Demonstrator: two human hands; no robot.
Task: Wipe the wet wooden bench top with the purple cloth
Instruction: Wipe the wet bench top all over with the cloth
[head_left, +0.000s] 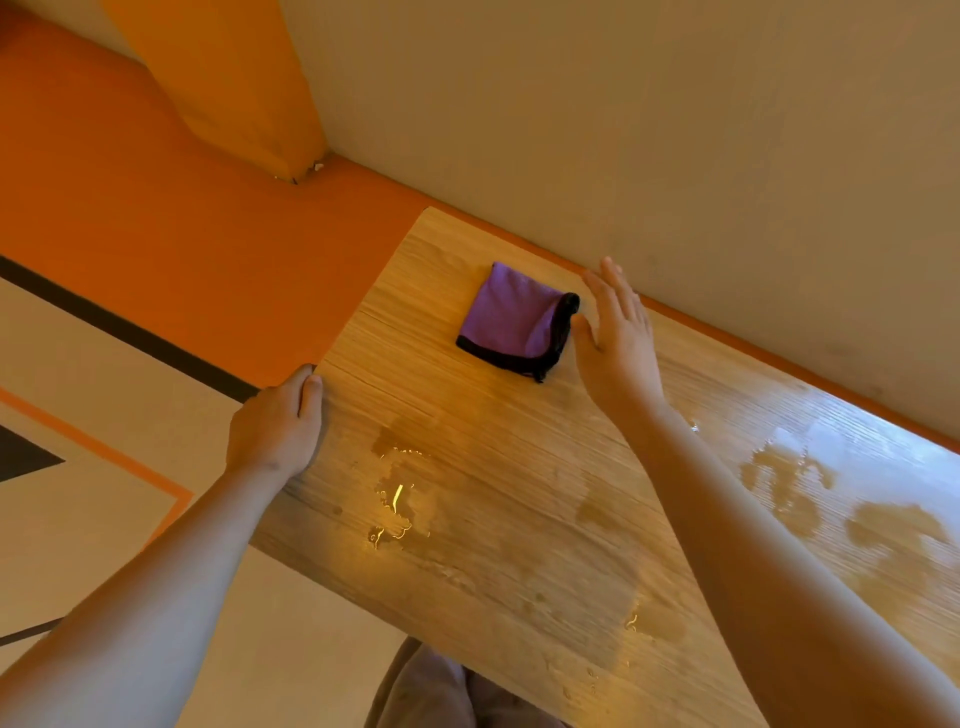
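Wet wooden bench (519, 467), with water (395, 499) pooled mid-top and toward its right end. Left grip (275, 421) is clamped over the bench's near left corner. Right grip (618, 343) is apart, fingers straight, just beside the purple cloth (514, 319), which lies folded near the far edge. Risk: used folded, the cloth may saturate quickly and push water off the near edge.

The wooden bench top (493, 519) is closed off along its far edge by the wall (675, 156); its near edge and left end are left open. The near left corner is gripped by the left hand (280, 421). The purple cloth (511, 322) is crowded only by the right hand (618, 343), just beside it.
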